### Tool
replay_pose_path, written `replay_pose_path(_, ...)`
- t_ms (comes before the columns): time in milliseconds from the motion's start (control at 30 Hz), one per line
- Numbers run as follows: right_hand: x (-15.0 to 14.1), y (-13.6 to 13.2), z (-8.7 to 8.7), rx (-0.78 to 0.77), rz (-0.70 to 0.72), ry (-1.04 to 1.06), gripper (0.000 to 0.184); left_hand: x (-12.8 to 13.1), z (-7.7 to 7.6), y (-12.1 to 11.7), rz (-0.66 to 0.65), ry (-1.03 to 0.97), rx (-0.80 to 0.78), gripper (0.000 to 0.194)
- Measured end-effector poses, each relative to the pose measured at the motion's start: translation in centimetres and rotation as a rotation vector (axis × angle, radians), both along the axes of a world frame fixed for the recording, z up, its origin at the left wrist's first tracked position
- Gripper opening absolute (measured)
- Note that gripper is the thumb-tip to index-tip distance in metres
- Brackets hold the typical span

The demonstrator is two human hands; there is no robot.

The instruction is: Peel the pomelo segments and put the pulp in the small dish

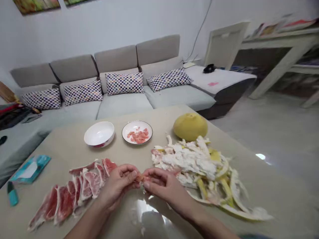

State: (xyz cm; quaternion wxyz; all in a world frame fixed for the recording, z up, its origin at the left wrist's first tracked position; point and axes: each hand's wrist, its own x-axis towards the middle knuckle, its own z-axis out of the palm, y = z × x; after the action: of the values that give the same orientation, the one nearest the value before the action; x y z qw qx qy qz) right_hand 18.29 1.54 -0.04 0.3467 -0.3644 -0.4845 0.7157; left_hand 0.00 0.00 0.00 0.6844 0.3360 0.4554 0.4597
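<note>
Between my left hand and my right hand is a small piece of pink pomelo flesh, pinched by the fingertips of both. Beside my left hand lie several red pomelo segments, still in pale membrane. To the right of my right hand spreads a heap of white pith and yellow peel. Beyond my hands, a white plate with a dark rim holds loose pink pulp.
A white bowl stands left of the plate. A whole yellow pomelo sits behind the peel heap. At the table's left edge are a blue tissue pack and a teal-handled knife. A grey sofa runs behind the table.
</note>
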Motion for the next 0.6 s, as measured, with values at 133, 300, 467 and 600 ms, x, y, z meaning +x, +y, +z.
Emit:
replay_pose_path(133, 0.2, -0.2, 0.1, -0.035, 0.020, 0.052, 0.037, 0.4, 0.2, 0.2, -0.002, -0.087, -0.048, 0.019)
replay_pose_path(300, 0.2, -0.1, 0.1, -0.094, 0.021, 0.122, 0.035, 0.3, -0.4, 0.1, 0.040, -0.169, -0.071, 0.015)
replay_pose_path(467, -0.2, -0.2, -0.5, -0.196, 0.027, 0.199, 0.035, 0.8, -1.0, -0.2, 0.101, -0.124, -0.037, 0.018)
replay_pose_path(600, -0.5, -0.2, -0.8, -0.016, -0.018, -0.012, 0.035, 1.7, -1.2, -0.6, 0.127, -0.030, 0.046, 0.019)
